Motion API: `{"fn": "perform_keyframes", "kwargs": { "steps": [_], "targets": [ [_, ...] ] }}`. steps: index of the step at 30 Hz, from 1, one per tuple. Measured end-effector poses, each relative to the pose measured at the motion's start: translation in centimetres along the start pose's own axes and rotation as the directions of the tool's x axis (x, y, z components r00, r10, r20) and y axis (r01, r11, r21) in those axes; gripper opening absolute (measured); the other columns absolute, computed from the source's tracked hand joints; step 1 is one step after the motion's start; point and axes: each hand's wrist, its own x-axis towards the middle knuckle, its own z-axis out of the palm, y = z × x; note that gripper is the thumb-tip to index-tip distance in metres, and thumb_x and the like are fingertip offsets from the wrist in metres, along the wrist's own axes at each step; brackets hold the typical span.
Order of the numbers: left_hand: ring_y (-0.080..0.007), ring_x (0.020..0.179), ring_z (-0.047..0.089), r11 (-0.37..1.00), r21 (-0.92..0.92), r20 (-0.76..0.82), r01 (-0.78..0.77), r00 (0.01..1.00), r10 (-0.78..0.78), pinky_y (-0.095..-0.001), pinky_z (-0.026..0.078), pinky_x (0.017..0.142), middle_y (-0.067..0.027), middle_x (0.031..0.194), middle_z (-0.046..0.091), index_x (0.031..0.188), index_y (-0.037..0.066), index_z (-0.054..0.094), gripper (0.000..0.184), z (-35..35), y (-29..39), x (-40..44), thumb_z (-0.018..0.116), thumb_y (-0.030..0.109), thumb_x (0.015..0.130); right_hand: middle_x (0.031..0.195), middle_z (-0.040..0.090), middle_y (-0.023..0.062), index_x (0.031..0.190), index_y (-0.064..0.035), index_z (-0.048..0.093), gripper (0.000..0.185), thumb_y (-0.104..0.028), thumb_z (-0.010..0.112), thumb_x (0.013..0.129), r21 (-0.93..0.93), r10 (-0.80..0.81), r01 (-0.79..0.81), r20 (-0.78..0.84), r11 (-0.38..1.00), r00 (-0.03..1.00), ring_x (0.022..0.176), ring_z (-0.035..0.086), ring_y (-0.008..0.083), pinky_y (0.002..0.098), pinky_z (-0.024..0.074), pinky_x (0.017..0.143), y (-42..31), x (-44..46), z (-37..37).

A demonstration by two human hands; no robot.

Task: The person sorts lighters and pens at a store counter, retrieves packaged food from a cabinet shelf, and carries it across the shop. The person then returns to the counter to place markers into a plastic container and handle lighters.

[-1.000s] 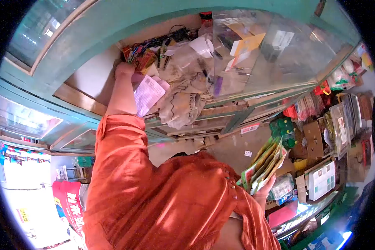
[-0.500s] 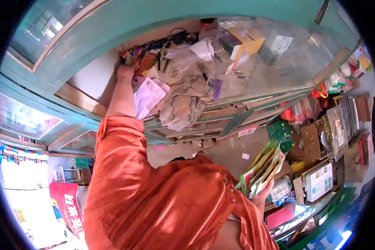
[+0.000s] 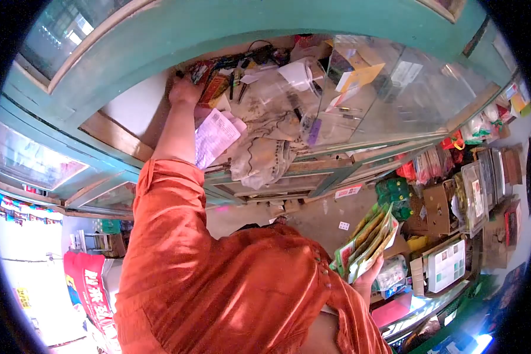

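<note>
My left hand [image 3: 184, 92] reaches into the glass-topped green cabinet, at the left end of a pile of pens and small red packets [image 3: 218, 85]. Its fingers are too small and partly hidden among these items to show a grip. A printed paper sheet [image 3: 215, 137] lies just below that hand, beside a crumpled patterned plastic cloth [image 3: 262, 159]. Lower right, my right hand [image 3: 369, 275] is closed round the lower end of a fanned bunch of green and yellow packets [image 3: 366, 245].
A glass pane [image 3: 395, 94] covers the cabinet's right part, with a yellow-white box [image 3: 360, 76] seen through it. Green bottles [image 3: 394, 197], a cardboard box [image 3: 438, 206] and a white case [image 3: 446, 265] are at the right. A red bag [image 3: 91, 289] stands lower left.
The view has shifted, so the cabinet contents sit slightly lower. My left hand has moved slightly at the red packets. The packet bunch stays in my right hand.
</note>
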Motion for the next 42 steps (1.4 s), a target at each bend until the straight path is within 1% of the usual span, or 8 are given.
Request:
{"fn": "perform_keyframes", "kwargs": {
  "steps": [12,14,20,24,27,29,32,42],
  "targets": [
    [-0.0318,0.112,0.062,0.999,-0.019,0.226,0.047,0.973,-0.042,-0.0425,0.050,0.096,-0.0233,0.116,0.064,0.118,0.006,0.065,0.062,5.4,-2.3,4.9,0.068,0.053,0.077,0.132,0.058,0.0075,0.138,-0.0121,0.050,0.067,-0.055,0.055,0.086,-0.006,-0.021,0.021,0.036,1.000,0.999,0.117,0.056,0.0283,0.0447,0.0439,0.102,0.0,-0.1,0.5],
    [-0.0348,0.104,0.066,0.975,-0.196,-0.187,-0.104,0.980,0.067,-0.0417,0.051,0.094,-0.0234,0.110,0.067,0.110,0.004,0.068,0.055,7.0,-3.3,5.3,0.067,0.048,0.076,0.131,0.059,0.0074,0.137,-0.0124,0.051,0.067,-0.055,0.056,0.086,-0.020,-0.060,0.061,0.056,0.998,0.997,0.116,0.057,0.0278,0.0437,0.0445,0.101,-0.1,-0.3,1.2],
    [-0.0417,0.101,0.064,0.819,-0.571,-0.041,0.053,0.995,-0.093,-0.0426,0.051,0.087,-0.0250,0.106,0.067,0.107,0.001,0.068,0.053,-0.7,0.8,-2.9,0.069,0.042,0.073,0.136,0.054,0.0063,0.141,-0.0134,0.045,0.071,-0.057,0.055,0.086,-0.032,-0.054,0.053,-0.027,0.998,0.998,0.120,0.054,0.0299,0.0461,0.0443,0.101,0.6,0.0,0.5],
    [-0.0439,0.101,0.062,0.945,-0.318,-0.032,0.077,0.995,-0.092,-0.0429,0.050,0.087,-0.0267,0.103,0.067,0.108,-0.001,0.066,0.053,-2.2,1.6,-5.0,0.070,0.039,0.073,0.130,0.059,0.0072,0.136,-0.0103,0.050,0.063,-0.051,0.056,0.088,0.031,-0.038,0.036,0.062,0.999,0.997,0.116,0.057,0.0278,0.0427,0.0447,0.101,0.9,0.5,-0.4],
    [-0.0366,0.080,0.067,0.788,-0.607,-0.201,-0.104,0.979,-0.025,-0.0393,0.053,0.071,-0.0200,0.091,0.070,0.108,0.001,0.065,0.041,-0.2,0.5,-4.4,0.070,0.027,0.076,0.130,0.059,0.0071,0.136,-0.0104,0.050,0.064,-0.051,0.057,0.088,0.050,-0.032,0.030,0.037,0.998,0.999,0.116,0.057,0.0279,0.0428,0.0451,0.100,1.1,0.5,-0.4],
    [-0.0192,0.056,0.059,0.127,-0.991,0.020,0.033,0.994,-0.104,-0.0296,0.045,0.050,-0.0076,0.074,0.064,0.104,0.006,0.063,0.027,-1.4,1.7,-6.2,0.067,0.010,0.078,0.131,0.058,0.0062,0.137,-0.0124,0.048,0.065,-0.053,0.057,0.086,0.035,-0.028,0.028,-0.023,0.999,0.999,0.116,0.056,0.0285,0.0440,0.0452,0.099,1.1,0.3,-0.6],
    [-0.0055,0.048,0.042,-0.151,-0.982,0.128,0.109,0.984,-0.122,-0.0218,0.032,0.042,0.0023,0.067,0.052,0.098,0.010,0.059,0.024,-4.5,3.2,-8.6,0.064,-0.002,0.078,0.134,0.056,0.0075,0.139,-0.0125,0.047,0.068,-0.054,0.057,0.086,0.015,-0.046,0.045,0.010,0.999,0.999,0.120,0.053,0.0298,0.0459,0.0434,0.102,0.6,-0.3,-0.4],
    [-0.0218,0.082,0.064,-0.418,-0.873,0.111,0.252,0.937,0.332,-0.0339,0.054,0.074,-0.0097,0.090,0.064,0.114,0.004,0.056,0.038,-14.0,6.0,-20.2,0.067,0.004,0.077,0.131,0.057,0.0074,0.140,-0.0138,0.045,0.074,-0.062,0.050,0.084,-0.166,0.006,0.006,0.072,0.986,0.997,0.116,0.056,0.0299,0.0483,0.0486,0.095,-0.8,0.3,1.3]
  ]
}}
